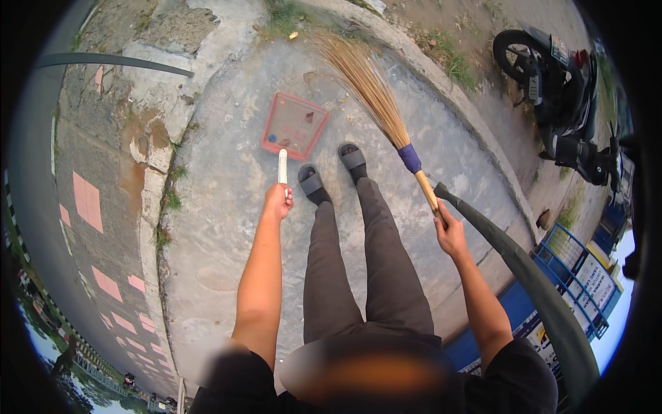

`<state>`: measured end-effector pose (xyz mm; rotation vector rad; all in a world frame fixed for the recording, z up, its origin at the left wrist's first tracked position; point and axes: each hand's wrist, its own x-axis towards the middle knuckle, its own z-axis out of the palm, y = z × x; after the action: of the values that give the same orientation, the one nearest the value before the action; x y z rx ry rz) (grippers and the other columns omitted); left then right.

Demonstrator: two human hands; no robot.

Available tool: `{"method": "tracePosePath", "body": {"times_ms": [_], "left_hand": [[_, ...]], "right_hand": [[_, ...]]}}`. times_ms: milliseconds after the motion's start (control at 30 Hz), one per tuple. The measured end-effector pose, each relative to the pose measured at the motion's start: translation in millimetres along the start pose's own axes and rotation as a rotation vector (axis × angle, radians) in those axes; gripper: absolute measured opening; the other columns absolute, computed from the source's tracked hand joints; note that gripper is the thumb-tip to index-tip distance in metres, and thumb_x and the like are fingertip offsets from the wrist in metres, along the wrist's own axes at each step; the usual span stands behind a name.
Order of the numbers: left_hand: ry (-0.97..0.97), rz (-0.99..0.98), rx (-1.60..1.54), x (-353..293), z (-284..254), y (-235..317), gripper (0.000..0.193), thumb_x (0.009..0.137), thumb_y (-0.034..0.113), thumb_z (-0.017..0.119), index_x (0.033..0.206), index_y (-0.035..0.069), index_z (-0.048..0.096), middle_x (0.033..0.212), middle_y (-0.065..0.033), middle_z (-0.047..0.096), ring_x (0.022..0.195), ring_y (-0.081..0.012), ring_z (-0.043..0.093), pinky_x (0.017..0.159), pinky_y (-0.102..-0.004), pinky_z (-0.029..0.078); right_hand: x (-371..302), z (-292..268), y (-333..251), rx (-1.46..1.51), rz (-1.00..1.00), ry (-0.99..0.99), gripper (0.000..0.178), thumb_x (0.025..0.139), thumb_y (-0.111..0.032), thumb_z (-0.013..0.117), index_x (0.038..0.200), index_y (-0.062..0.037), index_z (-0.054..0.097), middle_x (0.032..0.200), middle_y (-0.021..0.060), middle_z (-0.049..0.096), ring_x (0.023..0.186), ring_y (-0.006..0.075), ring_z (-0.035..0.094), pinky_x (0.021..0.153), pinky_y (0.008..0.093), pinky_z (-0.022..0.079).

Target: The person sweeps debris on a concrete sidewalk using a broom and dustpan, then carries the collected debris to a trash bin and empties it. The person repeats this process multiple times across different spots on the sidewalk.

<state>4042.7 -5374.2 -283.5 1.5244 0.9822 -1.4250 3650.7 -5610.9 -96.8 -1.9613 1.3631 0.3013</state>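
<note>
Arms (262, 269) outstretched above mottled grey concrete (214, 234)
Right hand (452, 233), fingers clamped on a stick broom (387, 121) — stiff bristles (358, 76) fanned forward, purple binding (409, 158); left hand (277, 202), fingers clamped on the white handle (283, 165) of a squarish, red-rimmed dustpan (295, 127), ahead of the left sandal (312, 184).

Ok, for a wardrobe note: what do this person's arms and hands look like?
Short black sleeves leave both forearms bare. The left hand and right hand wear no gloves; no watch or bracelet shows. Rings on the fingers can't be made out.
</note>
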Motion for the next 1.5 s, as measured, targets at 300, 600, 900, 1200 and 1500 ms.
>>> {"method": "tracePosePath", "body": {"times_ms": [300, 600, 900, 1200, 1500], "left_hand": [[0.026, 0.003, 0.024, -1.2, 9.9, -7.7, 0.01, 0.094, 0.008, 0.048, 0.103, 0.003, 0.05, 0.08, -0.005, 0.052, 0.057, -0.0101, 0.044, 0.043, -0.0237, 0.035], [0.052, 0.028, 0.075, 2.5, 21.5, -13.0, 0.007, 0.091, 0.006, 0.045, 0.097, 0.004, 0.049, 0.076, -0.0047, 0.05, 0.052, -0.0095, 0.042, 0.04, -0.0233, 0.032], [0.064, 0.053, 0.14, -2.7, 35.2, -12.3, 0.006, 0.09, 0.005, 0.045, 0.095, 0.005, 0.048, 0.072, -0.0043, 0.048, 0.051, -0.0091, 0.04, 0.039, -0.0233, 0.029], [0.09, 0.057, 0.24, 0.7, 37.2, -5.5, 0.01, 0.09, 0.007, 0.048, 0.099, 0.003, 0.049, 0.071, -0.0044, 0.049, 0.05, -0.0077, 0.04, 0.038, -0.0221, 0.029], [0.111, 0.051, 0.259, 3.0, 50.5, -14.7, 0.011, 0.092, 0.008, 0.048, 0.101, 0.003, 0.049, 0.075, -0.0056, 0.051, 0.052, -0.0086, 0.042, 0.039, -0.0221, 0.03]], "right_hand": [[168.3, 56.6, -65.7, -0.198, 0.078, 0.077, 0.053, 0.094, -0.018, 0.059, 0.146, -0.0261, 0.051, 0.098, 0.0258, 0.07, 0.093, 0.0459, 0.066, 0.083, 0.056, 0.053], [-27.0, 43.2, 23.0, 0.019, 0.054, 0.078, 0.058, 0.096, -0.017, 0.059, 0.151, -0.0267, 0.044, 0.115, 0.0242, 0.068, 0.104, 0.0456, 0.064, 0.093, 0.0495, 0.052], [77.0, 78.7, 11.5, 0.008, 0.248, -0.025, 0.055, 0.095, -0.016, 0.059, 0.149, -0.0175, 0.048, 0.114, 0.0275, 0.067, 0.107, 0.0471, 0.063, 0.092, 0.0499, 0.052], [-9.0, 63.4, 52.2, 0.333, 0.216, 0.109, 0.054, 0.097, -0.016, 0.058, 0.15, -0.0135, 0.047, 0.13, 0.0251, 0.063, 0.121, 0.0389, 0.062, 0.101, 0.0429, 0.049], [-42.0, 82.0, 36.4, 0.217, 0.306, -0.059, 0.056, 0.095, -0.015, 0.059, 0.15, -0.0157, 0.047, 0.131, 0.0236, 0.062, 0.121, 0.041, 0.06, 0.102, 0.0448, 0.049]]}}
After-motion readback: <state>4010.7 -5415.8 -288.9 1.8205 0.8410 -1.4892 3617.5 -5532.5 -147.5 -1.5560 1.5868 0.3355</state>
